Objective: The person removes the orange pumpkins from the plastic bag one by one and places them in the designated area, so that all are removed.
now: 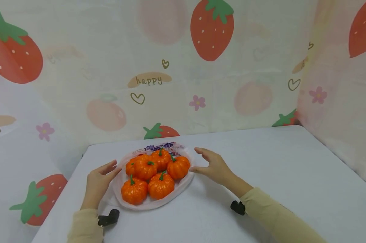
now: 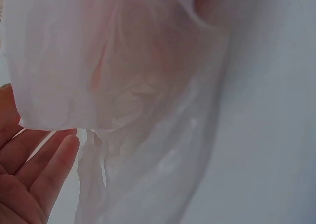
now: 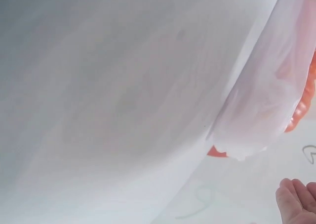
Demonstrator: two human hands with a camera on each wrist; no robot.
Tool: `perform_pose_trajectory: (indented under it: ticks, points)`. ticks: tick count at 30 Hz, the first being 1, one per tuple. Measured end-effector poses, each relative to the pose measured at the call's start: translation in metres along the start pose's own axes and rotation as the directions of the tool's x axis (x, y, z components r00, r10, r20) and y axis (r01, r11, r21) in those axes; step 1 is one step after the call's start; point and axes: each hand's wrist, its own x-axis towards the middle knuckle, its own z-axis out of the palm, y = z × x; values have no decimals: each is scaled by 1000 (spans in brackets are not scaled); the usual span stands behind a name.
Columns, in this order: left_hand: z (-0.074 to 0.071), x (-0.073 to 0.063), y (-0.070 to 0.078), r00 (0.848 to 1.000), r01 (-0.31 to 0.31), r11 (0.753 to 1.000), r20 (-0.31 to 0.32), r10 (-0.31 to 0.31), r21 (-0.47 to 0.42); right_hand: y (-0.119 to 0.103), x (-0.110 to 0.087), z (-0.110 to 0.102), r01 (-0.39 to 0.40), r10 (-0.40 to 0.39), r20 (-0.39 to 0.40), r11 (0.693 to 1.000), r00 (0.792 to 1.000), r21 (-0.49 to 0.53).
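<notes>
Several small orange pumpkins with green stems sit inside a thin white plastic bag, its mouth spread open and rolled into a low rim. Purple and pink print shows on the bag's far side. At the bag's left edge is my left hand, fingers extended and thumb apart; the left wrist view has those fingers close to the bag's film, contact unclear. On the opposite side, my right hand spreads its thumb and fingers beside the bag. Its thumb tip reaches the rim; whether it touches, I cannot tell. Neither hand holds anything.
A white-covered table extends well to the right of the bag. Behind it hangs a pale curtain printed with strawberries, hearts and flowers. Black wrist mounts sit at both sleeve cuffs.
</notes>
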Motion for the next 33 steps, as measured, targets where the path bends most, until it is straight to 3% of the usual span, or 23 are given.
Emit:
perform_pose_trajectory:
  ticks: [7,16,25,33]
  points:
    - [2,-1,0,999,34,999,-10,-34,-17,-5,4,6,-6,6,16,1000,1000,4]
    - [4,0,-4,999,28,1000,-26,-28,-8,-12,13,19,-17,17,50,1000,999,2]
    - [4,-1,-1,999,19,999,-50,-21,-37,-17,27,30,-66,72,53,992,996,-109]
    - [6,2,-4,998,31,998,-53,-33,-47,-16,36,39,-96,107,83,987,991,-131]
